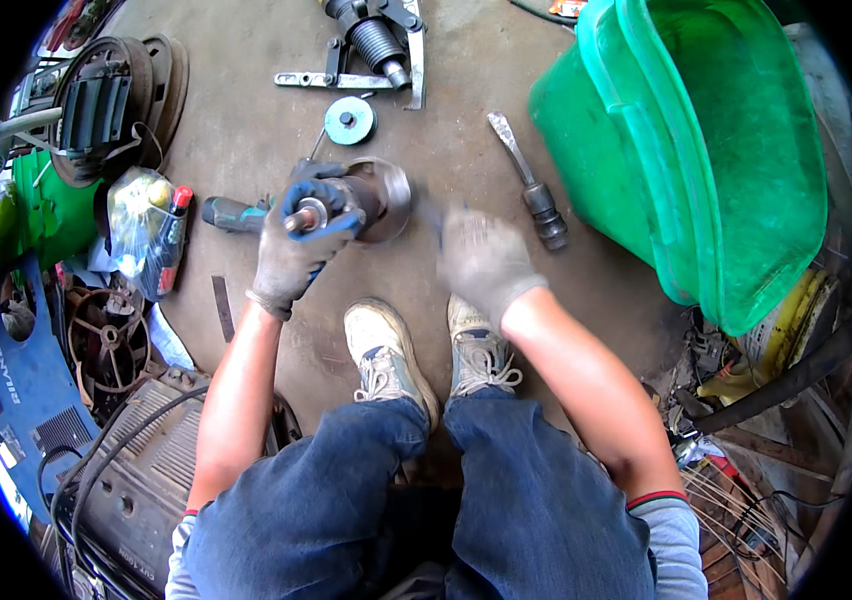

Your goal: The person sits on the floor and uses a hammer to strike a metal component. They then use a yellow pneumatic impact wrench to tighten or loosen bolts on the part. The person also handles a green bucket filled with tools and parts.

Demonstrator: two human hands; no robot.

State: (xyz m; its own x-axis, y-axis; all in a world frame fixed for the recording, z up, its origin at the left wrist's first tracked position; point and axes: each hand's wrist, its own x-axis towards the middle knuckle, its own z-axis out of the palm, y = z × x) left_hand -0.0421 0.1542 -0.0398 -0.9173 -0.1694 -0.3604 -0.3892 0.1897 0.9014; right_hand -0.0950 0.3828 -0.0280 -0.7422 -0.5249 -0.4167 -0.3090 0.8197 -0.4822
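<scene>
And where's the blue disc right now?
In the head view, the blue disc lies on the floor just left of centre, between the dark ribbed part and the left hand.

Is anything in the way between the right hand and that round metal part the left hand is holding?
Nothing visible stands between the right hand and the round metal part in the left hand; blur hides whether the right one holds anything.

A workshop, judging by the flat-bladed tool [529, 186], spoked metal wheel [109, 338] and cabled machine [138, 480].
</scene>
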